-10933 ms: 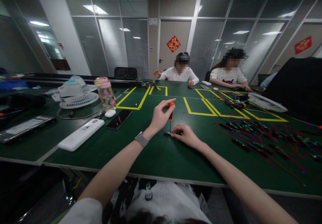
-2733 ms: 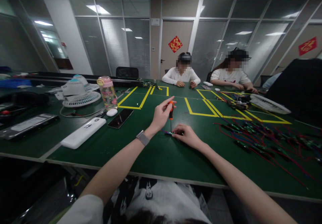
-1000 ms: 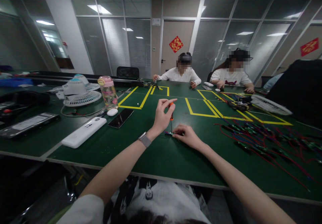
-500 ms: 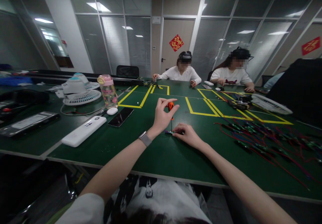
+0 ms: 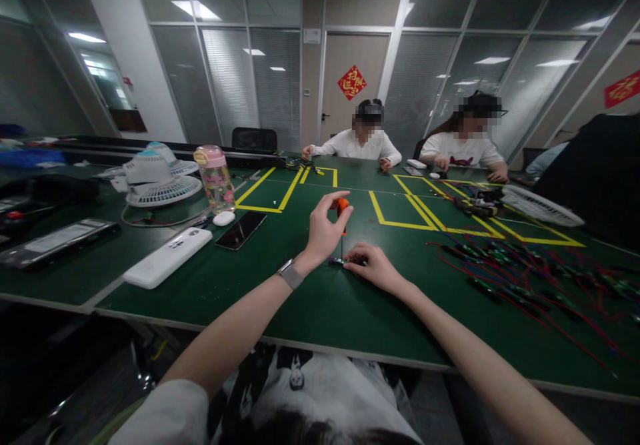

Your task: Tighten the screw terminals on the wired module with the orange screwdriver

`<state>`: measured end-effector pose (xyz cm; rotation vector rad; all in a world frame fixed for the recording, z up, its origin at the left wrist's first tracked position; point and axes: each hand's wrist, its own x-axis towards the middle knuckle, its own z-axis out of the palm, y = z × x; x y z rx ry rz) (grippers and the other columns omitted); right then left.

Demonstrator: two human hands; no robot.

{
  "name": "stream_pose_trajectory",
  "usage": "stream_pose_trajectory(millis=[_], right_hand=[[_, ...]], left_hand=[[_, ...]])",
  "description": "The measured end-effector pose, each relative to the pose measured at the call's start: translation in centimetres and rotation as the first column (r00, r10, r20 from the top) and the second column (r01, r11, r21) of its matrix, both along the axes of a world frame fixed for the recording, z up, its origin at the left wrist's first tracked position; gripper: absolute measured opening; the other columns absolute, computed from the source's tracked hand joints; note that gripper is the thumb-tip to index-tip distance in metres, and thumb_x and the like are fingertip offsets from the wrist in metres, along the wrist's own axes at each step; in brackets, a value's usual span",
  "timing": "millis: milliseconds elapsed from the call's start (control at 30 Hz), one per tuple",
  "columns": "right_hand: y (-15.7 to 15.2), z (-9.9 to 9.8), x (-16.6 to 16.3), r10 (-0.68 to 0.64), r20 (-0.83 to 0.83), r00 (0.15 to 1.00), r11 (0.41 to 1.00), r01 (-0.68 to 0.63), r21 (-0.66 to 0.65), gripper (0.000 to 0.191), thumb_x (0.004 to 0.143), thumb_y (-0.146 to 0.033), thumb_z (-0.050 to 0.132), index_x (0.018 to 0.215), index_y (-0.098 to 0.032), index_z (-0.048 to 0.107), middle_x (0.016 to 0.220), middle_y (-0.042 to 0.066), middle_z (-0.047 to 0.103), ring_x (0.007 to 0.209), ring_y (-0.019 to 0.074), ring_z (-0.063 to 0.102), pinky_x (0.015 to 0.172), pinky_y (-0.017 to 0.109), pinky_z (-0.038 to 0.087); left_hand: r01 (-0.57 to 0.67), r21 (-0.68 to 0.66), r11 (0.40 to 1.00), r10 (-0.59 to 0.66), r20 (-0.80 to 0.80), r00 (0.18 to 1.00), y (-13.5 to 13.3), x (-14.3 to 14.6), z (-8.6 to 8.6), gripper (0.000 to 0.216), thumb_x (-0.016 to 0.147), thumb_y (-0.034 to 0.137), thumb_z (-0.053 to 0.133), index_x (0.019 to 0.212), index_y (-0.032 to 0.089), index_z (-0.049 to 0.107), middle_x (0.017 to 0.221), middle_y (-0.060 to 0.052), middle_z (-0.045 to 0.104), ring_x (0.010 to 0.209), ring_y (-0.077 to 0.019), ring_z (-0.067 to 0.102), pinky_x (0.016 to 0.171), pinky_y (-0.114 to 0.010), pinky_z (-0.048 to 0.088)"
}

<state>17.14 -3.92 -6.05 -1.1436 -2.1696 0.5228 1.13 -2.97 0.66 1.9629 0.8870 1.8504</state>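
An orange-handled screwdriver (image 5: 343, 207) stands upright with its thin shaft pointing down. My left hand (image 5: 325, 226), with a watch on its wrist, has thumb and fingers curled about the handle. The screwdriver's tip meets a small circuit board (image 5: 337, 261) lying flat on the green table (image 5: 280, 305). From the right, my right hand (image 5: 373, 265) pinches the near end of that board between thumb and fingertips. Part of the board is hidden behind those fingers.
On the right lies a heap of small boards with red and blue wires (image 5: 530, 278). To the left are a white power bank (image 5: 167, 258), a phone (image 5: 241, 229), a pink-lidded bottle (image 5: 216, 181) and white fans (image 5: 157, 188). Two people sit across the table.
My left thumb and fingers have drawn closer around the screwdriver's handle. The right hand keeps its place on the board, and the view has shifted slightly.
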Motion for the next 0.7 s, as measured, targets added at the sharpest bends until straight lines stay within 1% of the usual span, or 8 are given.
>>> stream_pose_trajectory(millis=[67,133,200,300,400,500,600,700], right_hand=[[0.03,-0.06,0.0,-0.003,-0.004,1.0,1.0,0.003,0.0,0.015,0.077,-0.028,0.065,0.086,-0.017,0.071,0.08,0.004,0.061,0.067,0.0136,0.057,0.064,0.027,0.046],[0.05,-0.12,0.0,-0.004,-0.003,1.0,1.0,0.004,0.0,0.015,0.077,-0.028,0.065,0.085,-0.017,0.071,0.079,0.004,0.061,0.067,0.0135,0.056,0.065,0.027,0.046],[0.06,-0.15,-0.01,-0.004,0.002,1.0,1.0,0.004,0.003,0.014,0.077,-0.028,0.065,0.085,-0.017,0.071,0.079,0.004,0.061,0.067,0.0134,0.056,0.065,0.027,0.046],[0.03,-0.1,-0.01,-0.002,0.001,1.0,1.0,0.002,0.001,0.014,0.078,-0.028,0.065,0.085,-0.017,0.071,0.079,0.004,0.061,0.067,0.0134,0.056,0.065,0.027,0.046],[0.0,-0.05,-0.01,0.0,0.001,1.0,1.0,0.0,-0.008,0.015,0.078,-0.028,0.065,0.085,-0.017,0.071,0.079,0.004,0.061,0.067,0.0134,0.056,0.065,0.027,0.046],[0.05,-0.12,0.02,0.002,0.003,1.0,1.0,-0.002,-0.01,0.015,0.078,-0.028,0.065,0.086,-0.017,0.071,0.079,0.004,0.06,0.067,0.0133,0.055,0.065,0.027,0.046],[0.17,-0.29,0.08,0.005,-0.002,1.0,1.0,-0.005,-0.004,0.014,0.078,-0.027,0.065,0.085,-0.017,0.071,0.078,0.003,0.06,0.067,0.0131,0.056,0.064,0.026,0.046],[0.26,-0.39,0.13,0.005,-0.006,1.0,1.0,-0.005,-0.003,0.014,0.077,-0.027,0.065,0.085,-0.018,0.071,0.077,0.003,0.06,0.066,0.013,0.056,0.064,0.026,0.046]], left_hand=[[-0.042,0.021,0.999,0.042,-0.035,0.998,-0.11,-0.08,0.08,0.019,0.084,0.027,0.059,0.101,0.021,0.064,0.095,-0.004,0.059,0.089,-0.0142,0.056,0.085,-0.027,0.044],[-0.056,0.018,0.998,0.056,-0.045,0.997,-0.11,-0.16,0.11,0.021,0.086,0.028,0.056,0.103,0.022,0.065,0.098,-0.004,0.057,0.093,-0.0146,0.056,0.088,-0.027,0.044],[-0.017,0.003,1.0,0.017,-0.039,0.999,0.03,-0.21,0.07,0.026,0.09,0.027,0.047,0.111,0.022,0.063,0.107,-0.006,0.057,0.101,-0.015,0.055,0.092,-0.028,0.042],[0.087,-0.025,0.996,-0.088,-0.03,0.996,0.37,-0.2,-0.1,0.034,0.094,0.022,0.037,0.121,0.022,0.057,0.118,-0.006,0.058,0.111,-0.0154,0.053,0.097,-0.03,0.04],[0.118,-0.058,0.991,-0.118,-0.006,0.993,0.52,-0.1,-0.28,0.035,0.094,0.022,0.037,0.124,0.021,0.054,0.117,-0.006,0.062,0.108,-0.016,0.056,0.094,-0.03,0.042],[0.062,-0.041,0.997,-0.063,-0.006,0.998,0.33,-0.01,-0.26,0.031,0.09,0.024,0.047,0.119,0.021,0.057,0.106,-0.005,0.064,0.097,-0.0159,0.059,0.088,-0.029,0.044],[-0.034,0.012,0.999,0.035,-0.046,0.998,0.04,-0.02,-0.1,0.025,0.085,0.027,0.057,0.109,0.022,0.063,0.095,-0.004,0.061,0.089,-0.0151,0.057,0.085,-0.028,0.044],[-0.051,0.022,0.998,0.052,-0.062,0.997,-0.04,-0.09,0.0,0.024,0.086,0.029,0.057,0.108,0.023,0.064,0.096,-0.004,0.057,0.09,-0.0145,0.055,0.086,-0.028,0.044]])
